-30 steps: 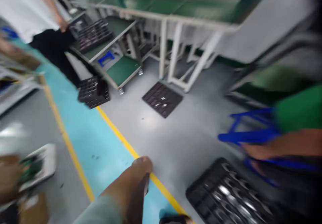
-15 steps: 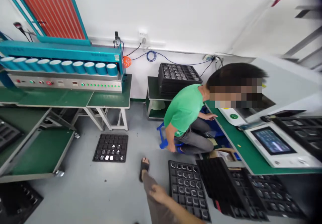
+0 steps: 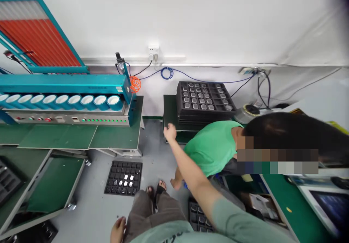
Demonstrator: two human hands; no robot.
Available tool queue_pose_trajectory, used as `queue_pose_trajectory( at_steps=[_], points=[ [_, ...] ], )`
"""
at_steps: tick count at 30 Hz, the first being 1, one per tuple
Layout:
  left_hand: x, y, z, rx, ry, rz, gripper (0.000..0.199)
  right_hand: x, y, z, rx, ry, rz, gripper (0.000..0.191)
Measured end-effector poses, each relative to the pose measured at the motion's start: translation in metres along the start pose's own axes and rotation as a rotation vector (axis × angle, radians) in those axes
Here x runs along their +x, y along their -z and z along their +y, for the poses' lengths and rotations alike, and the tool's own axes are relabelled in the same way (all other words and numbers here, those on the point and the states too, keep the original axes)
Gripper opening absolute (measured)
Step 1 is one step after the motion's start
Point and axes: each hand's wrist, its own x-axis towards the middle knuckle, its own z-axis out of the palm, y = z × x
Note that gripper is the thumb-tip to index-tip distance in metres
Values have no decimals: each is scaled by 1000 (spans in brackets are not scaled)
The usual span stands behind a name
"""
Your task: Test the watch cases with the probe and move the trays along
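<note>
My right arm reaches forward past the co-worker's green shirt. My right hand point(image 3: 170, 132) is in the air in front of the low green stand point(image 3: 170, 108), left of a stack of black trays point(image 3: 205, 115). Its fingers are curled in, and I see nothing in them. The top tray bears rows of small, clear-edged, squarish pieces point(image 3: 202, 100). At the bottom edge, my left hand point(image 3: 118, 230) hangs beside my left leg, partly cut off. Its fingers look loose and apart, with nothing seen in it. Nearest to it is a black compartment tray point(image 3: 123, 177) on the floor, holding several pieces.
A co-worker in a green shirt point(image 3: 211, 148) sits close on my right at a green workbench point(image 3: 305, 206). Another black tray point(image 3: 195, 215) lies by my right leg. At left stand a teal machine point(image 3: 62, 84) with a row of cups and a green cart point(image 3: 57, 181).
My view has moved forward and tilted down. My right hand has gone from beside my leg to stretched forward near the tray stack. My left hand has come into view. The co-worker appears closer.
</note>
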Motion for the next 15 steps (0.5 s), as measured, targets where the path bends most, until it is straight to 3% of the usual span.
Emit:
queue_pose_trajectory(
  at_steps=[4, 6, 9, 12, 15],
  points=[
    [12, -7, 69, 78, -112, 11, 49, 119, 51, -47, -154, 32, 191, 48],
    [16, -13, 110, 147, -181, 9, 45, 160, 65, -50, -229, 27, 205, 51],
    [31, -30, 177, 205, -257, -35, 38, 199, 71, -38, -325, 11, 154, 52],
    [61, -64, 245, 199, -294, -163, 33, 225, 84, -24, -405, -18, 139, 55],
    [94, -125, 316, 154, -343, -374, 25, 247, 116, -20, -459, -29, 149, 59]
  ],
)
